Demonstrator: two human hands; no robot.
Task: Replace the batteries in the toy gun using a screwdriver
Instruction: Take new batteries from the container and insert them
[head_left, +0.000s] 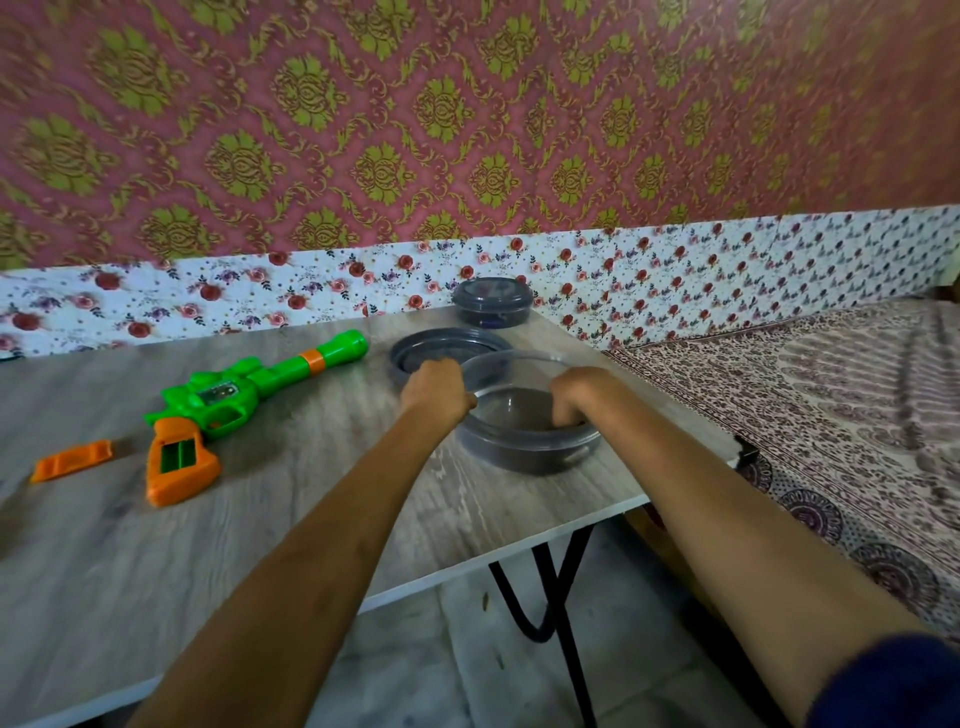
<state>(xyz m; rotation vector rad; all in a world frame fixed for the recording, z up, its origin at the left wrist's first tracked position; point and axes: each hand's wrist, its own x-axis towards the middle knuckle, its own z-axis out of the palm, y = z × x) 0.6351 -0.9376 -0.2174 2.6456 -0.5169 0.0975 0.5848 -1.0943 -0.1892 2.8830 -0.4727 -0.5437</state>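
The left hand (436, 389) has its grip clamped on the near-left rim of a round gray tub (530, 452), with the fingers curled over the edge. The right hand (579, 395) goes down into the same tub from the other side. Its fingers are low inside the tub, and I cannot tell if that grip is holding anything or is just loose. The tub has no top on it. Just behind the left hand's grip lies a gray lid (415, 351), flat on the counter (311, 519). Farther back from both grips, by the flowery wall, sits a second tub (491, 304) with its lid on. The toy gun (234, 395) lies well off to the left of the left hand's grip. It is green with an orange handle. It lies on its side, and the slot in the handle is open. Even farther left of it, apart from the gun, lies the small orange battery cover (70, 460). To the right of the right hand's grip, past the counter's edge, is a bed (831, 415) with a patterned sheet.
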